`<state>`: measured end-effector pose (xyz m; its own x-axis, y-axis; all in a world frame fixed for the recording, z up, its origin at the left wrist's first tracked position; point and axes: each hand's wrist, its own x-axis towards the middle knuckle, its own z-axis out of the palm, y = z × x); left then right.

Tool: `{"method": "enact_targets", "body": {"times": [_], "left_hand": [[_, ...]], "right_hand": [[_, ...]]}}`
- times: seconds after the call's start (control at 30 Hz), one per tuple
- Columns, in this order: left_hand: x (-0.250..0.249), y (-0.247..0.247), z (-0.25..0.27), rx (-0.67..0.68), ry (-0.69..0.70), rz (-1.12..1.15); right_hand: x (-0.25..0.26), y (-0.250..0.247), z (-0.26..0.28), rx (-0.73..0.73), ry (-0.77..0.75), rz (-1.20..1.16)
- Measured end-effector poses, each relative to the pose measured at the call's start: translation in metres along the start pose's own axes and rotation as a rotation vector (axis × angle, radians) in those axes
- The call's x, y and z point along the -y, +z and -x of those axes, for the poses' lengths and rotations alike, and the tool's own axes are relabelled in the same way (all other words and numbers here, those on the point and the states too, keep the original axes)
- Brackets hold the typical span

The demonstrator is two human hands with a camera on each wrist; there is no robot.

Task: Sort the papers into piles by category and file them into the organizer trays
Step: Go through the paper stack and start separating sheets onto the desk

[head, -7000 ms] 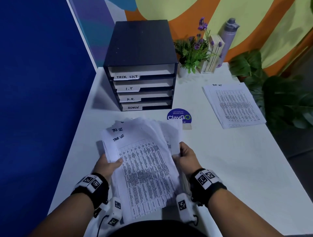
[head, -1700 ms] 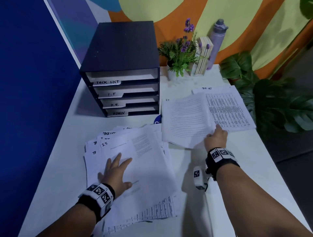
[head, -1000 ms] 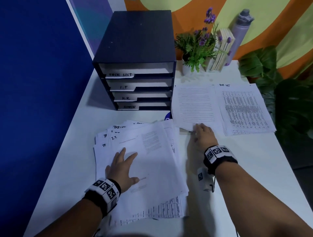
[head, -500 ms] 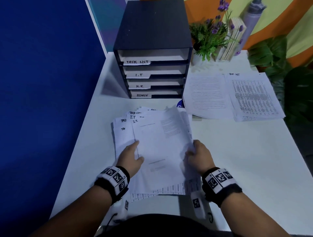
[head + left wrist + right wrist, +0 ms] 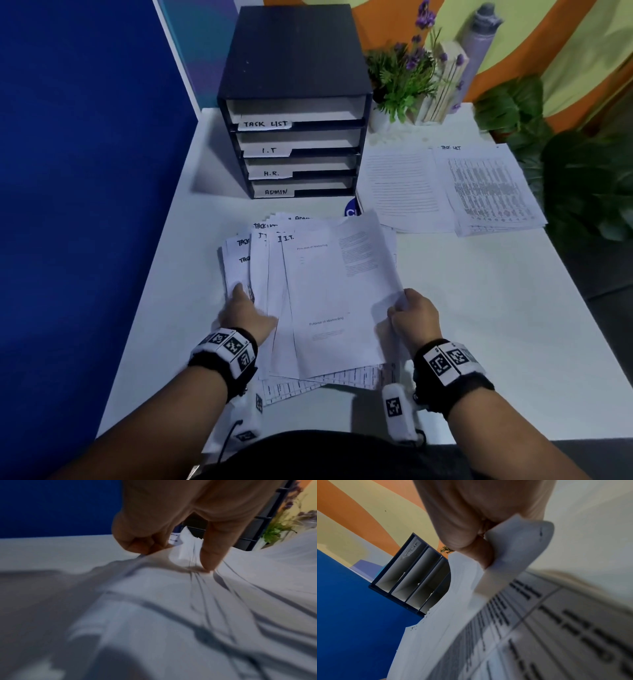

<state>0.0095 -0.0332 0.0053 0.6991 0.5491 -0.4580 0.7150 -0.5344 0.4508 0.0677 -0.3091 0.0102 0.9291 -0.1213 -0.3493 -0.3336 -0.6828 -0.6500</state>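
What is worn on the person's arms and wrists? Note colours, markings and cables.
No sleeves are worn. The left band and right band are black, topped by white blocks with black square codes. Under them hang a white left unit and right unit, also coded. A black cable trails from the left unit.

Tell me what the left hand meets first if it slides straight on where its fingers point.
The left hand rests on the fanned sheets; their hand-lettered top ends lie directly ahead. Past them, after a strip of table, probably the black tray's ADMIN slot, though depth is unclear.
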Motion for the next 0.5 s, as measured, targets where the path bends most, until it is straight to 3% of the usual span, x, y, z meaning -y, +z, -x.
{"method": "enact_targets", "body": {"times": [0.23,0.4,0.5], "left_hand": [[0.0051,-0.0011,-0.0006,0.033,0.098,0.376],[0.0029,-0.0062,-0.0032,0.217,0.132,0.587],[0.0030,-0.0091,-0.0022,0.164,0.150,0.635]], "right_hand": [[-0.0044,-0.0034,-0.0027,-0.017,0.013,-0.146],[-0.0001,0.0008,-0.0032,-0.064,-0.034,-0.180],[-0.0010,-0.0053,-0.0090,-0.131,-0.037,-0.126]]}}
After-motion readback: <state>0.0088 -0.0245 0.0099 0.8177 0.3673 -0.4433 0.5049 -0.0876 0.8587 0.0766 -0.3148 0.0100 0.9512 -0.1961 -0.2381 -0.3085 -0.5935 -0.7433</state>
